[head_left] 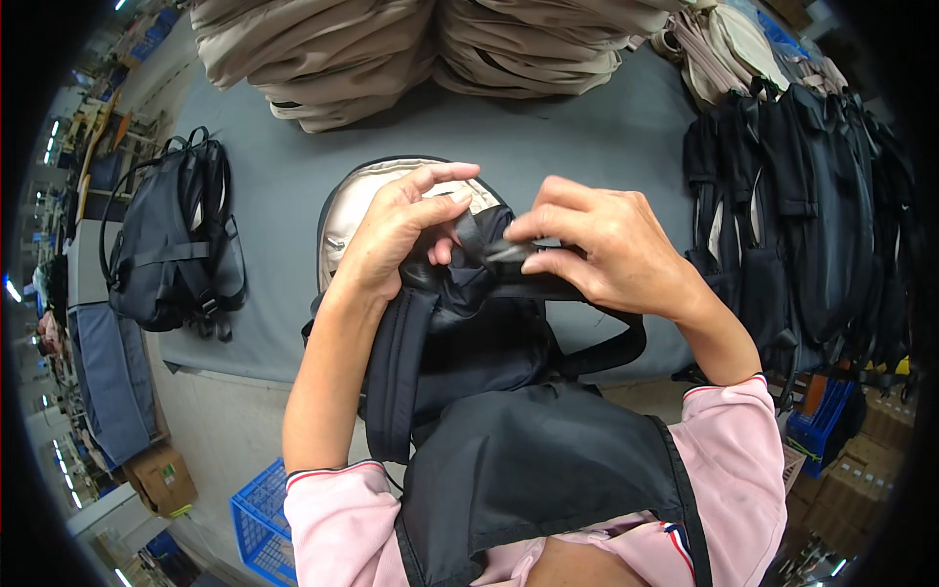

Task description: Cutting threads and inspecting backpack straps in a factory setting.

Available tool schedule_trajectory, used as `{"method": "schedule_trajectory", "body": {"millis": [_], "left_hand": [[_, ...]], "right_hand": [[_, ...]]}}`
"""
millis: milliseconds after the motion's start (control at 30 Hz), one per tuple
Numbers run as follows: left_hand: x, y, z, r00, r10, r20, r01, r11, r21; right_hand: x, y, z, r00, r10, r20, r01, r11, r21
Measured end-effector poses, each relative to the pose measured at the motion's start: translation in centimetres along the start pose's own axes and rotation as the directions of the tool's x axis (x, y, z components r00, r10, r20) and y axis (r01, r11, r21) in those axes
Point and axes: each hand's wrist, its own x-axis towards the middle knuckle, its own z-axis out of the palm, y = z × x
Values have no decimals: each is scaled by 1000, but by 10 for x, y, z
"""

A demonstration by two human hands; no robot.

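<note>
A black backpack (479, 352) with a cream lining (357, 210) lies opened in front of me at the table's near edge. My left hand (406, 225) grips bunched black fabric and a strap at the top of the bag, its thumb and forefinger stretched out above. My right hand (616, 245) is closed on a small grey metallic tool, blurred, which looks like thread snips (507, 252). Its tip points at the strap by my left fingers; whether it touches cannot be made out. A padded shoulder strap (396, 367) hangs down toward my apron.
Stacks of beige bags (323, 59) stand along the table's (264, 284) far side. Another black backpack (176, 235) lies left, and several black bags (812, 205) crowd the right. Below the table are blue crates (259, 519) and a cardboard box (161, 479).
</note>
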Motion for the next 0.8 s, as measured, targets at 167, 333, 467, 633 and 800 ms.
{"method": "schedule_trajectory", "body": {"millis": [167, 333, 467, 633, 800], "left_hand": [[1, 0, 1, 1000, -2, 10, 2, 1000, -5], [2, -1, -3, 1000, -14, 10, 15, 999, -32], [4, -2, -4, 1000, -21, 22, 23, 999, -48], [5, -2, -6, 1000, -20, 18, 21, 998, -56], [4, -6, -11, 998, 59, 9, -56, 982, -179]], "right_hand": [[4, 4, 7, 994, -61, -87, 53, 994, -91], [-2, -1, 3, 997, -72, 5, 72, 988, -137], [-2, -1, 10, 993, -67, -94, 48, 981, -186], [5, -6, 7, 986, -157, -58, 136, 953, -269], [11, 11, 10, 992, 118, -46, -90, 913, 397]]}}
